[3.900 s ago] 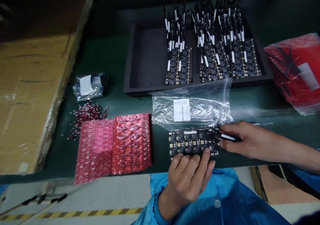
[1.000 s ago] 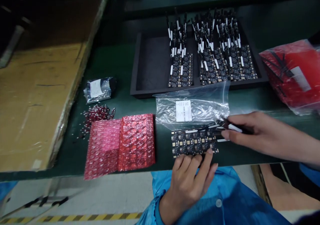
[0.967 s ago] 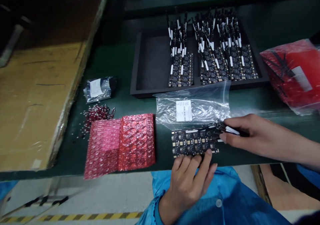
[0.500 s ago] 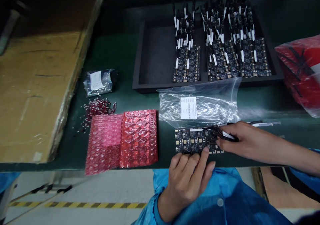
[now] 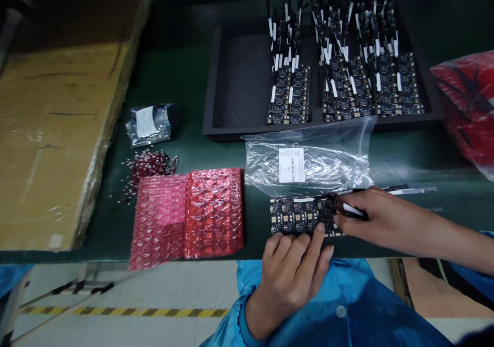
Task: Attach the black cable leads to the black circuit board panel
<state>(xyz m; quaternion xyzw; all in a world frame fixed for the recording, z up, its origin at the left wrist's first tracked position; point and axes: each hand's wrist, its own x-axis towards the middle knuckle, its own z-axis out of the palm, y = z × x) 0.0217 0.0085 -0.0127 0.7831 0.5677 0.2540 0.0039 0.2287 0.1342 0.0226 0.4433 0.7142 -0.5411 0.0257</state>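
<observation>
A dark circuit board panel (image 5: pixel 297 215) with gold pads lies flat near the bench's front edge. My left hand (image 5: pixel 291 275) presses on its front edge with bent fingers, the index fingertip on the board and the thumb apart. Over the panel's right part, my right hand (image 5: pixel 380 215) pinches a black cable with a white label (image 5: pixel 352 211), like those in the tray. My fingers partly hide the cable and the board under it. More black and white cable ends (image 5: pixel 415 190) stick out to the right beyond my right hand.
Behind the panel lies a clear plastic bag (image 5: pixel 332 164). Farther back, a black tray (image 5: pixel 239 131) holds several cabled boards (image 5: pixel 289 97). Leftward are red bubble wrap (image 5: pixel 214 213), small wires (image 5: pixel 148 167), a silvery bag (image 5: pixel 145 123) and a cardboard box (image 5: pixel 50 156). A red bag (image 5: pixel 471 105) stands right.
The view has shifted slightly. Both hands stay at the panel in almost the same pose, with my left index fingertip barely moved.
</observation>
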